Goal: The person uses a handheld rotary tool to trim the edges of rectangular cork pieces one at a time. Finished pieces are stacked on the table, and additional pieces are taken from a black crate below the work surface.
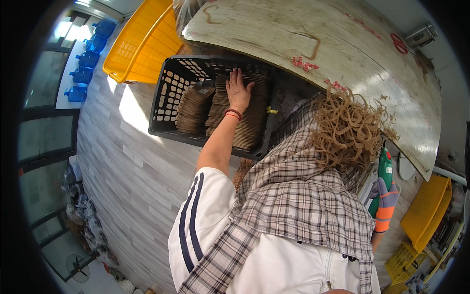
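My left hand [238, 94] lies with outstretched fingers on a tall stack of thin brown pieces [241, 130] inside a black plastic crate [157, 110]. Beside that stack, in the same crate, sits a smaller stack of brown pieces [190, 113]. Far to the right, my right hand [386, 202], in a grey and orange glove, is wrapped round a green handheld tool [386, 168] with a red part near its top. The tool's working end cannot be made out. A heap of curly brown offcuts [348, 128] rests on the checked apron [303, 193] over my lap.
A pale table [274, 24] with red scraps and red-handled scissors [399, 43] spans the top. A yellow basket [142, 44] stands beyond the crate at left. More yellow crates [425, 210] are at right. Blue water bottles [81, 75] line the left wall.
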Action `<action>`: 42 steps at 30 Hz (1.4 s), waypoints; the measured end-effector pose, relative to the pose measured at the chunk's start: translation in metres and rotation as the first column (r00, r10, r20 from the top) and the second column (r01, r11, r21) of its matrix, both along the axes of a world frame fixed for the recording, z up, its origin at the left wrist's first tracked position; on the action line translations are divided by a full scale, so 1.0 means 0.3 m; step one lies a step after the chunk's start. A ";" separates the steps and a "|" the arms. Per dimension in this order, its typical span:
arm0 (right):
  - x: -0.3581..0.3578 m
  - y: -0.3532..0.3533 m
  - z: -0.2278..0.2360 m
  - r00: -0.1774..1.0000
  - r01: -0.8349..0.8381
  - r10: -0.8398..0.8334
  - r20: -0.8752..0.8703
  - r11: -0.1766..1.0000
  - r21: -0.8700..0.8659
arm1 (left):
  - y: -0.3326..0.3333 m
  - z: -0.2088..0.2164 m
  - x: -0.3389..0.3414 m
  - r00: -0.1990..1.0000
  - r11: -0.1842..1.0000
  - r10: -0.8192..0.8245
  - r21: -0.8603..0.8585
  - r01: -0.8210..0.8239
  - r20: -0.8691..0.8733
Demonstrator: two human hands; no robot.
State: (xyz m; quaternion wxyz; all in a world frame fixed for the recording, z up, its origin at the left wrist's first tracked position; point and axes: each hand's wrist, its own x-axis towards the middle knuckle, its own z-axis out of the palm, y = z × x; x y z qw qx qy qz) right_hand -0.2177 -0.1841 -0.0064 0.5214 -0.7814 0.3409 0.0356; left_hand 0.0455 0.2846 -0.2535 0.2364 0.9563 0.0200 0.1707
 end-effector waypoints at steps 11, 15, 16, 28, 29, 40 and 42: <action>-0.089 -0.175 -0.182 0.998 0.037 -0.033 0.061 0.997 -0.061 | 0.473 0.122 -0.061 0.640 0.767 0.596 0.109 -0.632 -0.485; -0.043 -0.132 -0.155 1.000 0.017 -0.016 0.010 0.998 -0.067 | 0.859 -0.040 -0.165 0.345 0.387 0.646 -0.097 -0.917 -0.681; -0.032 -0.126 -0.146 1.000 -0.001 0.001 -0.008 0.997 -0.077 | 0.935 -0.086 -0.185 0.298 0.399 0.627 -0.031 -0.917 -0.720; -0.016 -0.134 -0.128 0.997 0.032 -0.033 -0.066 0.999 -0.015 | 0.899 -0.153 -0.148 0.384 0.783 0.546 0.616 0.083 -0.745; -0.026 -0.116 -0.121 0.997 0.052 -0.053 -0.064 0.998 -0.019 | 0.852 -0.098 -0.117 0.331 0.816 0.531 0.576 0.049 -0.780; -0.013 -0.081 -0.090 0.995 0.045 -0.052 -0.081 0.996 -0.081 | 0.603 0.350 -0.287 0.767 0.725 0.641 0.312 -0.614 0.020; -0.023 -0.070 -0.084 0.992 0.065 -0.072 -0.105 0.996 -0.066 | 0.528 0.419 -0.390 0.764 0.682 0.571 0.345 -0.645 0.301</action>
